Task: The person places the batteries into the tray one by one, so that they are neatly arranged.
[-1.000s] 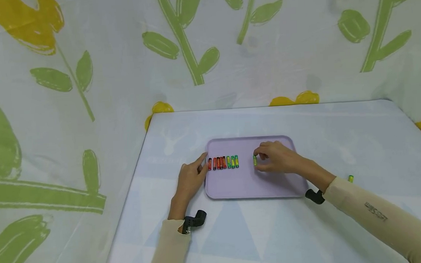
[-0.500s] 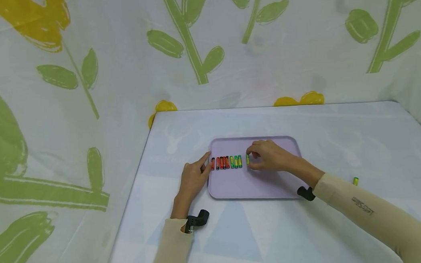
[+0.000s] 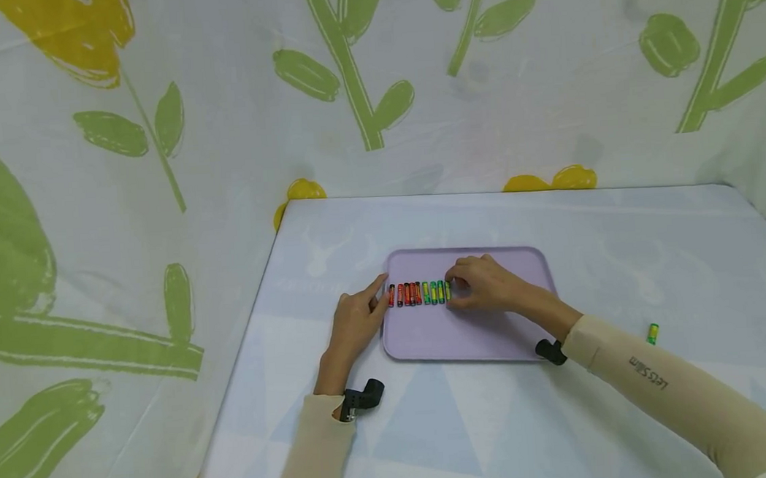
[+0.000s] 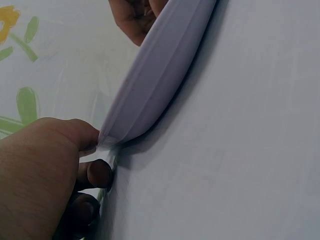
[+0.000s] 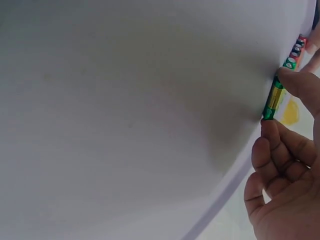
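Note:
In the head view a lilac tray holds a row of small batteries laid side by side. Red-and-black batteries form the left part and green-and-yellow ones the right part. At the row's right end my right hand pinches a green-and-yellow battery by its two ends between thumb and fingertip. It looks close beside its neighbour. My left hand rests at the tray's left rim, index finger extended, thumb near the leftmost red battery. In the left wrist view a fingertip touches the tray rim.
Another green-and-yellow battery lies on the table, right of the tray and beside the right sleeve. A cloth wall printed with leaves and yellow flowers stands behind the table. Black cameras sit on both wrists.
My right hand has moved left across the tray, bringing the pinched battery up to the end of the row. The left hand stays at the rim. The whole head view has shifted slightly.

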A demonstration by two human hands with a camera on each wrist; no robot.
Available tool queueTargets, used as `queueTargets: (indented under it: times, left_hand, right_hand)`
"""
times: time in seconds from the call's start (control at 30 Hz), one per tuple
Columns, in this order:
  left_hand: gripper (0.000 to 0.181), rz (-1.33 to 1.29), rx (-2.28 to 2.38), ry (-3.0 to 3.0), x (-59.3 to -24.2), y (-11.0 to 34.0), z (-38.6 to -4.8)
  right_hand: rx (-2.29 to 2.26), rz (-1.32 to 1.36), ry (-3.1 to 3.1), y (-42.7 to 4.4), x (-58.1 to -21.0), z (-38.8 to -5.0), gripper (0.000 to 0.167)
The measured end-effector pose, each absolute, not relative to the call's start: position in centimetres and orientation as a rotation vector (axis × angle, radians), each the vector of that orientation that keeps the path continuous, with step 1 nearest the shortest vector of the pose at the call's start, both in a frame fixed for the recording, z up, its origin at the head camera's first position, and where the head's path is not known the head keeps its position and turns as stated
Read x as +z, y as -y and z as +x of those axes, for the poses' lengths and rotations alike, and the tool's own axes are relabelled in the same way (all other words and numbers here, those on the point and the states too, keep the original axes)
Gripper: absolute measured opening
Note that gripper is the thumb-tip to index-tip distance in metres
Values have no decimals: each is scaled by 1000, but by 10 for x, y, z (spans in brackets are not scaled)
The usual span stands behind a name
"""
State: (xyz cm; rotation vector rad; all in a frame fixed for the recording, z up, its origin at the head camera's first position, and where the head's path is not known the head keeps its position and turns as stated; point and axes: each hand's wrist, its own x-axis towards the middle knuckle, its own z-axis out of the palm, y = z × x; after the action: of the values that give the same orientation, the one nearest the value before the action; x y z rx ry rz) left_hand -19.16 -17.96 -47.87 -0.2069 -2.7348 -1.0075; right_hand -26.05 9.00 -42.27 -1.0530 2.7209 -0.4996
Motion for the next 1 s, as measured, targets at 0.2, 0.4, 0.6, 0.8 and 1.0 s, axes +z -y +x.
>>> queueTargets:
  times: [0.2, 0.4, 0.6, 0.8, 1.0]
  left_hand:
    - [41, -217, -1011, 2741, -478, 177, -192]
    - [42, -197, -1002, 2762, -480, 180, -193]
    - [42, -186, -1008, 2784, -483, 185, -196]
    - [42, -186, -1017, 2774, -483, 188, -198]
    - [42, -175, -1047, 2766, -486, 192, -199]
  right_hand:
    - [-504, -1031, -2748, -98, -411, -252, 48]
    - [-551, -1068, -2791, -118, -399, -242, 42]
    - [-594, -1058, -2863, -148, -393, -226, 39]
    - [-613, -967, -2927, -182, -394, -207, 37]
    - [-661, -894, -3003, -215, -399, -187, 36]
